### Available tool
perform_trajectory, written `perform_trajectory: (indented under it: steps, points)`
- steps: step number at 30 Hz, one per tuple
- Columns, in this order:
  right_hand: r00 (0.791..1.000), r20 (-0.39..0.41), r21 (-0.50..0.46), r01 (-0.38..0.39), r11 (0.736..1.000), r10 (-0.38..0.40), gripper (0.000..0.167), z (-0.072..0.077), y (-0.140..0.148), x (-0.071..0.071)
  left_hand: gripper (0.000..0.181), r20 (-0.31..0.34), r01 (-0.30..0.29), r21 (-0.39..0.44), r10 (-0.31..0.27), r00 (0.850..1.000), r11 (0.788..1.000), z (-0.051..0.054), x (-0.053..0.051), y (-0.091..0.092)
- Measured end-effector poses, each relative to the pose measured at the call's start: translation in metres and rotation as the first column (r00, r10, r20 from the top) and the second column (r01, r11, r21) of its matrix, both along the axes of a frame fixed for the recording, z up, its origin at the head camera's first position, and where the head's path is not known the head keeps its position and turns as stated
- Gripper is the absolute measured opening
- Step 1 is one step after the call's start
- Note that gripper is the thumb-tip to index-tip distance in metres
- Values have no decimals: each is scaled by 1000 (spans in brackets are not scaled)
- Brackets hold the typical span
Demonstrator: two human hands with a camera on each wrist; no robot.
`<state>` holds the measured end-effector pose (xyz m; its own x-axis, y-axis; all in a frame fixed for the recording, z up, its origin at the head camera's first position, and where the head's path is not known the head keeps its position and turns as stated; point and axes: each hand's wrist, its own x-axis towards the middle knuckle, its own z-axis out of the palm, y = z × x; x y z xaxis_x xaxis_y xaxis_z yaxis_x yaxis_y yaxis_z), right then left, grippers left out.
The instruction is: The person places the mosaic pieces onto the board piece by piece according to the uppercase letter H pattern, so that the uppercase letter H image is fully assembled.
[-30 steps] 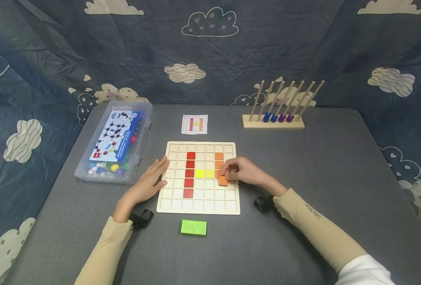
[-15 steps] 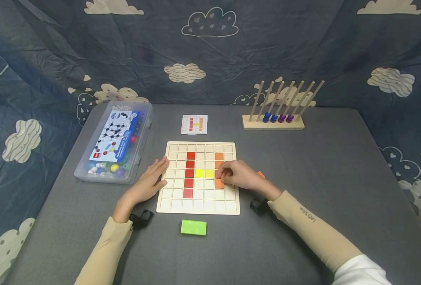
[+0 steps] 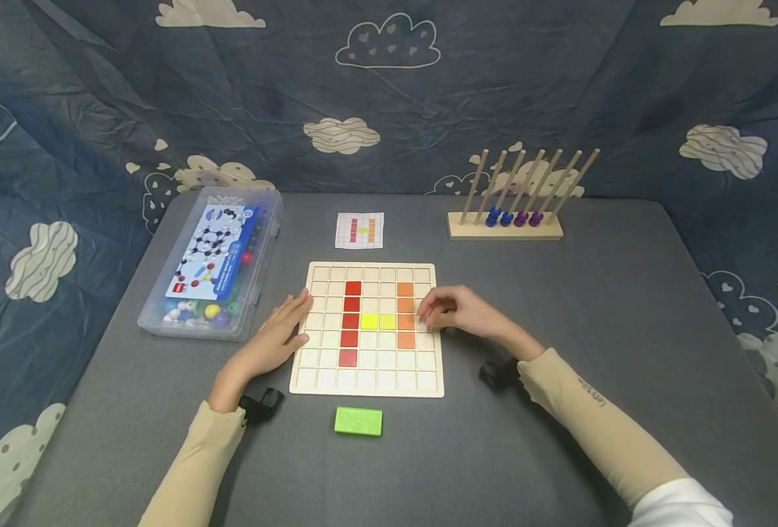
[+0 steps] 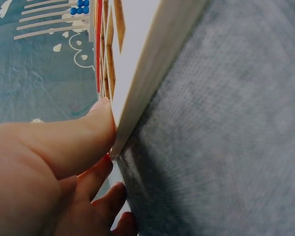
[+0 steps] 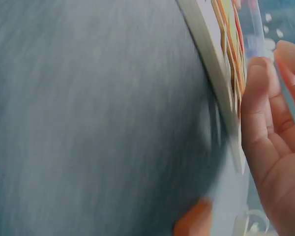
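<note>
A wooden grid board (image 3: 366, 380) lies on the table, with a column of red square tiles (image 3: 350, 320), two yellow tiles (image 3: 378, 321) and a column of orange tiles (image 3: 405, 322) set in its cells. My left hand (image 3: 271, 337) rests along the board's left edge, fingers extended; in the left wrist view the thumb (image 4: 78, 142) touches the rim. Over the board's right edge hovers my right hand (image 3: 461, 313), its fingers loosely bent. The right wrist view shows nothing between its thumb and fingers (image 5: 258, 93). A blurred orange piece (image 5: 194, 221) appears below that hand.
A pattern card (image 3: 359, 230) lies behind the board. At the left is a clear plastic case (image 3: 211, 260) of coloured balls. A peg stand (image 3: 505, 229) with blue and purple beads stands back right. A green block (image 3: 358, 421) sits in front of the board.
The orange tile under my right hand's fingers has gone from tilted to flat in its cell. That hand has let go and moved right. My left hand has stayed put.
</note>
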<state>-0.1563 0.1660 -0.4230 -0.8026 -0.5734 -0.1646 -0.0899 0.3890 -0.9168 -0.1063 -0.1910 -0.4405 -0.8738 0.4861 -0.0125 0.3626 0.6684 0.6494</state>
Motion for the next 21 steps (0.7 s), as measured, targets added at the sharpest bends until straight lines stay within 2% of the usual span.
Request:
perform_trajectory:
  steps: [4,10,16,21]
  points:
    - [996,47,-19,75,997,-74,18,-2,19,-5,60,0,-1,-2,1,1000,1000,0,0,0]
    - [985,62,-26,162,986,-160,23,-5,50,-8,60,3,0,-5,0,1000,1000,0,0,0]
    - [975,28,7,222,975,-222,26,-7,81,-6,60,1,5,5,-5,1000,1000,-1,0,0]
    - [967,24,-3,253,967,-253,29,-7,100,-2,60,-1,7,5,-7,1000,1000,-2,-1,0]
